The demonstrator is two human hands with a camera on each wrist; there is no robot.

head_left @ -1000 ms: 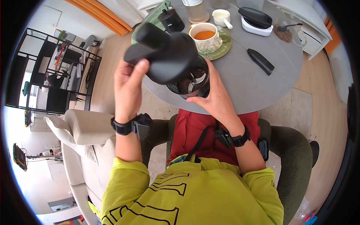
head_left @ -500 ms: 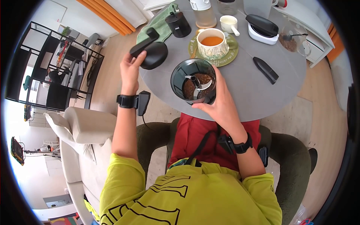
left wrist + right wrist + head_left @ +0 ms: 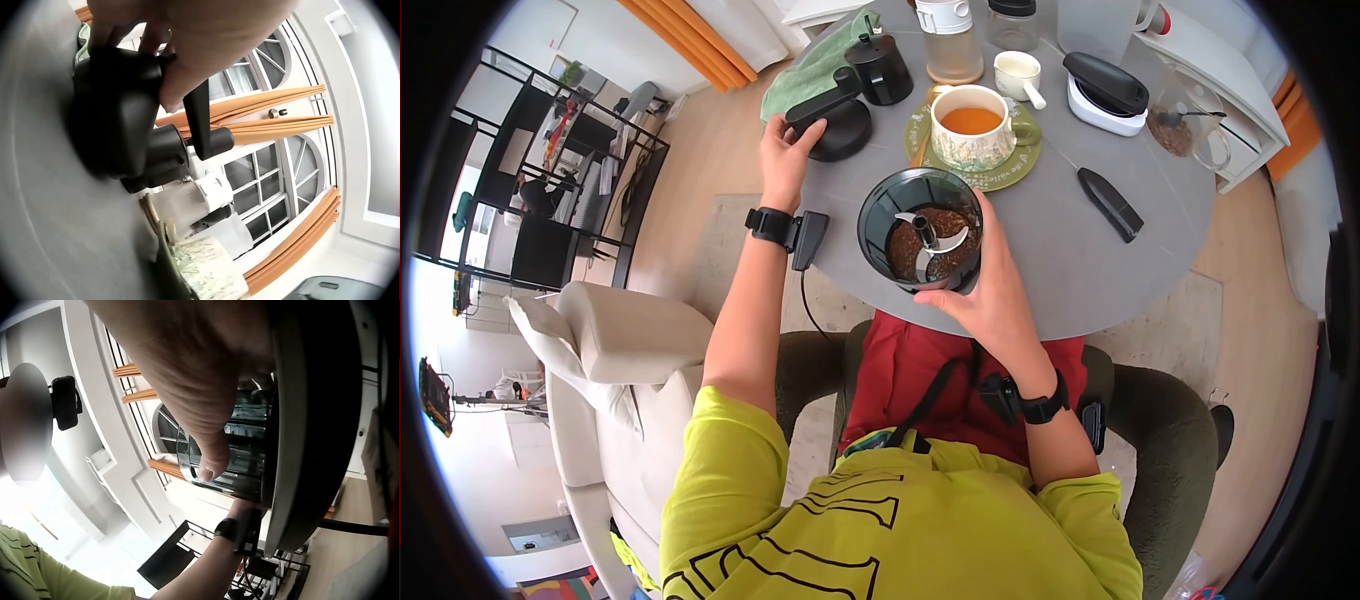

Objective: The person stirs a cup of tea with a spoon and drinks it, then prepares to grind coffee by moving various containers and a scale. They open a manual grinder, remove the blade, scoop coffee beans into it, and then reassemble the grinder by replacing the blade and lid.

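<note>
My left hand (image 3: 785, 168) grips a black crank-handled lid (image 3: 840, 132) at the table's left edge, its thumb and fingers at the crank arm. In the left wrist view the lid (image 3: 115, 112) sits on its side-lit black dome, low over the grey tabletop. Near the front edge my right hand (image 3: 995, 300) holds a dark see-through chopper bowl (image 3: 878, 225) by its right side, thumb in front. Inside the bowl, brown coarse grounds (image 3: 955, 222) lie around a curved metal blade (image 3: 945, 243). In the right wrist view the thumb presses the bowl's clear wall (image 3: 244, 459).
Behind the bowl, a patterned cup (image 3: 970, 145) of orange-brown drink stands on a green saucer (image 3: 1000, 180). A black pot (image 3: 882, 75) and green cloth (image 3: 815, 70) are beyond the lid. To the right lie a black slim tool (image 3: 1110, 205) and a white-based black-topped device (image 3: 1105, 95).
The left hand has lifted the lid off above the bowl and carried it left, then lowered it near the black pot. The right hand keeps hold of the bowl, whose inside now shows fully.
</note>
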